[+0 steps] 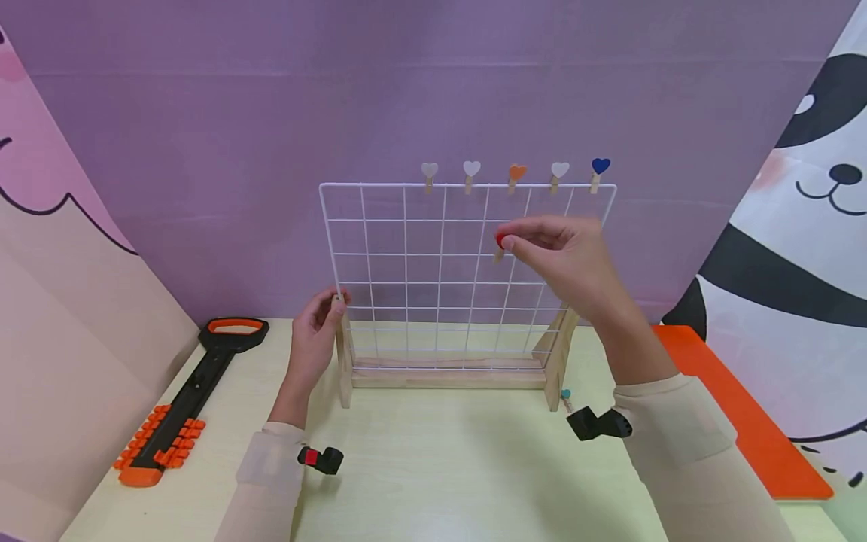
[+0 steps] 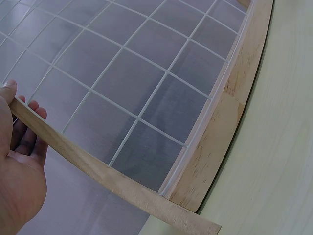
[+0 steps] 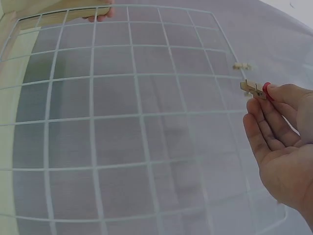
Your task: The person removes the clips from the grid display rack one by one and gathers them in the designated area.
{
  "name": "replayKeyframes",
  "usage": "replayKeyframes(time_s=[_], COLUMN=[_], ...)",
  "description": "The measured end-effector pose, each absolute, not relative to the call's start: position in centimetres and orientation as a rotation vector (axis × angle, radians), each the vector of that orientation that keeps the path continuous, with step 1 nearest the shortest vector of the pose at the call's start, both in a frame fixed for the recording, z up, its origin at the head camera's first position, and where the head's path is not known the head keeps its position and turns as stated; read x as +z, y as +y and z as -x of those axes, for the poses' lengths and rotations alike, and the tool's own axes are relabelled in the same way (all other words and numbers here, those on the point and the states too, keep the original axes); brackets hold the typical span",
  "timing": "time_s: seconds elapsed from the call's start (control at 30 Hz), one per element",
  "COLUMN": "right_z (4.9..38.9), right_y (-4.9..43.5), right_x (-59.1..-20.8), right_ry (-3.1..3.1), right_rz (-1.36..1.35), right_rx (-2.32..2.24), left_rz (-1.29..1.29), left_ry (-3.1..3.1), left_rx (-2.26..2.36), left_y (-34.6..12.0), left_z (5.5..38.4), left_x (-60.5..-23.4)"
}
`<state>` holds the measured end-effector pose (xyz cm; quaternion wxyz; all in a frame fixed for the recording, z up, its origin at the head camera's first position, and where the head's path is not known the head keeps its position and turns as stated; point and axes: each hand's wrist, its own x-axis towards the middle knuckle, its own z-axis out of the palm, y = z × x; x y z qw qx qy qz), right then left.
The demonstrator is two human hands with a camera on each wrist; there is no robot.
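Red-heart peg (image 1: 502, 239) is in R hand (image 1: 567, 256), pinched btwn thumb & fingers, held in front of the white grid (image 1: 420, 254) in head view; R wrist view puts its clip end just by the top wire (image 1: 379, 184), can't tell if it's touching. L hand (image 1: 314, 327) grips the wood post (image 2: 105, 176) at the grid's L side, thumb one side, fingers the other. Wood base (image 1: 447, 379) runs btwn both posts, on a pale table (image 1: 440, 467). 5 heart pegs (image 1: 472, 168) sit on top wire, L to R: white, white, orange, white, blue. Sm. blue-topped item (image 1: 566, 394) is nr the R post's foot. Far L: blk/orange rack (image 1: 193, 388); far R: orange board (image 1: 738, 421). Purple backdrop (image 1: 237, 150) behind.
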<state>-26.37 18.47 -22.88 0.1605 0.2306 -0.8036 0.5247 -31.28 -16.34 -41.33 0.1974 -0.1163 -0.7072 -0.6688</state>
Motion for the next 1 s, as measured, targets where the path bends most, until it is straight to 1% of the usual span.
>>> replayKeyframes(time_s=[0.6,1.0], right_z=[23.9,22.4], right_y=[23.8,27.0], right_x=[-30.0,-35.3], right_ry=[-2.314,-2.433], right_rz=[-0.593,-0.423], right_rx=[1.503,1.449], left_rz=[0.345,0.335], left_ry=[-1.971,-1.969], left_rx=[-1.867,-1.865], left_y=[-16.4,-16.4], left_z=[31.5,31.5], left_x=[-41.5,-41.6])
